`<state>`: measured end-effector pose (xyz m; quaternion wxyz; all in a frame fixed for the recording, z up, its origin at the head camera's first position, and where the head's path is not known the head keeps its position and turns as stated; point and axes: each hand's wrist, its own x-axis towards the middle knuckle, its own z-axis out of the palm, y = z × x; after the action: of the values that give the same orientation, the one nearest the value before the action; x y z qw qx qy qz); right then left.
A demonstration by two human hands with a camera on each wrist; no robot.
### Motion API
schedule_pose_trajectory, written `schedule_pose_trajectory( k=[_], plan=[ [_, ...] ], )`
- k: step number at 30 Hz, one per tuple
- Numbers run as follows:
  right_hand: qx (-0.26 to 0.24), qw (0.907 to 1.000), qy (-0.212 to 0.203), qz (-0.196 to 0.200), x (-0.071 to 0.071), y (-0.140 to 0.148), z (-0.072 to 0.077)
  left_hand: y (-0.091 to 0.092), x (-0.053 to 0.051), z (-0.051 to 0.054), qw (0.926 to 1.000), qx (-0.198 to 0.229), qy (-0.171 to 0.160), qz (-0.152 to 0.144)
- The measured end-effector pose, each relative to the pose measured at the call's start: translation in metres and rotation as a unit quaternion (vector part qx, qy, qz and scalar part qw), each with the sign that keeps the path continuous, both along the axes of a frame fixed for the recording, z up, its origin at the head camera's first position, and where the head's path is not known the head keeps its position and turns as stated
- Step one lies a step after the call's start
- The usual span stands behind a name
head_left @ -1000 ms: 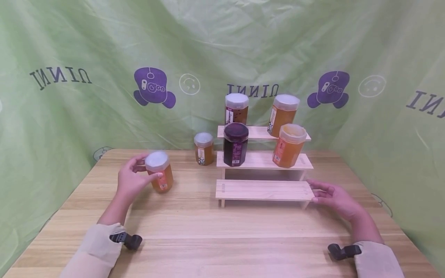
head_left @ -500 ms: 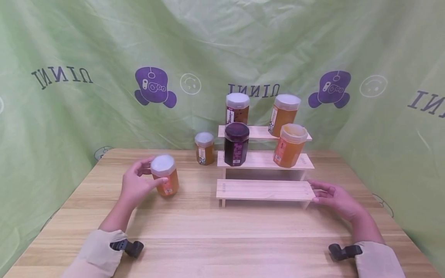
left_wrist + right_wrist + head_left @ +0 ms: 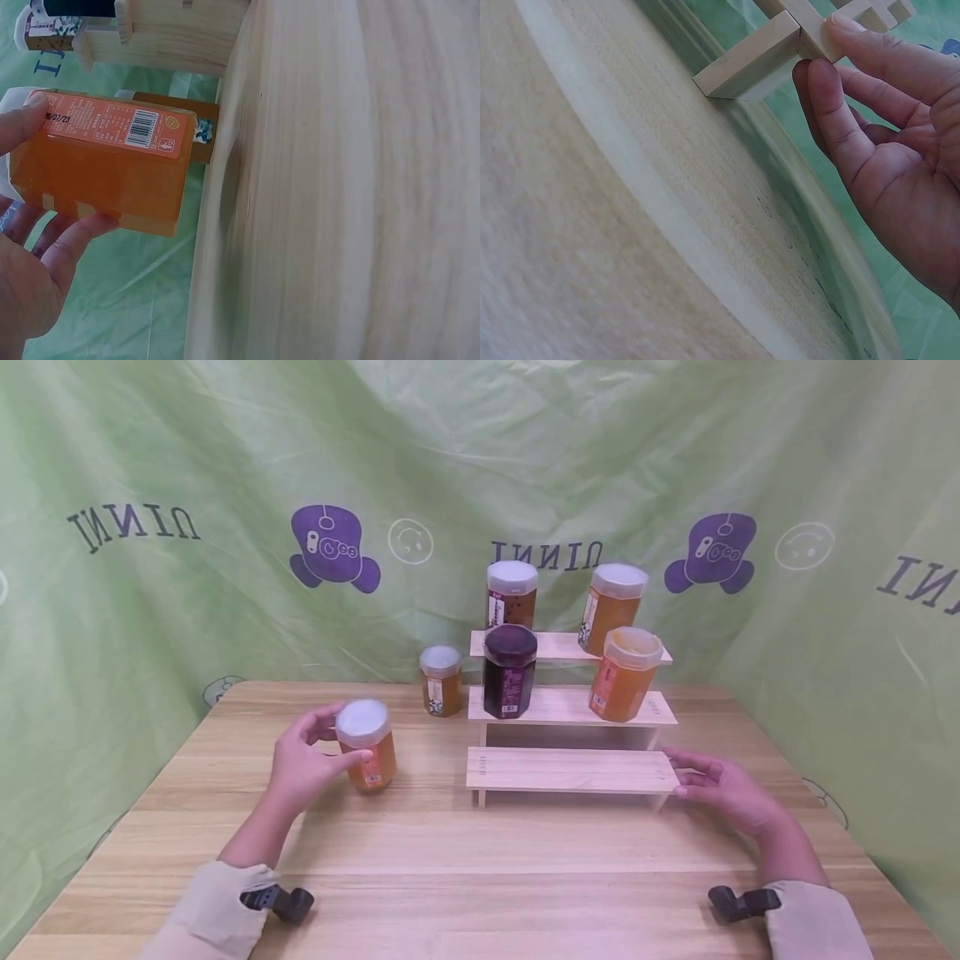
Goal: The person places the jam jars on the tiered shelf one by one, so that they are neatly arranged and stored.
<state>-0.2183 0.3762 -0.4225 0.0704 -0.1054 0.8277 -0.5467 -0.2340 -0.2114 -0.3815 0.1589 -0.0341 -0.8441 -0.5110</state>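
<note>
In the head view my left hand (image 3: 311, 764) grips an amber jar (image 3: 367, 747) with a whitish lid and an orange label, thumb on the front and fingers behind. The left wrist view shows this jar (image 3: 105, 172) with its base a little off the wood. On the right, my right hand (image 3: 723, 789) holds the right end of the lowest step of a three-step wooden display stand (image 3: 570, 770). In the right wrist view, the thumb lies on top of the step's end (image 3: 821, 34) and the fingers bend below it. No jar stands on that step.
A dark purple jar (image 3: 510, 672) and an orange jar (image 3: 626, 677) stand on the middle step. The top step bears a brownish jar (image 3: 512, 602) and an amber jar (image 3: 613, 610). A smaller amber jar (image 3: 441, 683) stands on the table (image 3: 450, 877), left of the stand. Green cloth (image 3: 247, 627) hangs behind.
My left hand and its jar have moved right and slightly nearer to me. The right hand, the stand and the other jars have stayed in place.
</note>
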Motion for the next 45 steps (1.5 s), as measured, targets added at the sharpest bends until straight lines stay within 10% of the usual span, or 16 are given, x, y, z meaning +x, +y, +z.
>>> schedule_pose_trajectory(
  k=[45],
  plan=[
    [-0.004, 0.9999, 0.004, 0.008, 0.002, -0.001, 0.004, 0.051, 0.022, 0.021, 0.9948, 0.059, 0.042, -0.072]
  ],
)
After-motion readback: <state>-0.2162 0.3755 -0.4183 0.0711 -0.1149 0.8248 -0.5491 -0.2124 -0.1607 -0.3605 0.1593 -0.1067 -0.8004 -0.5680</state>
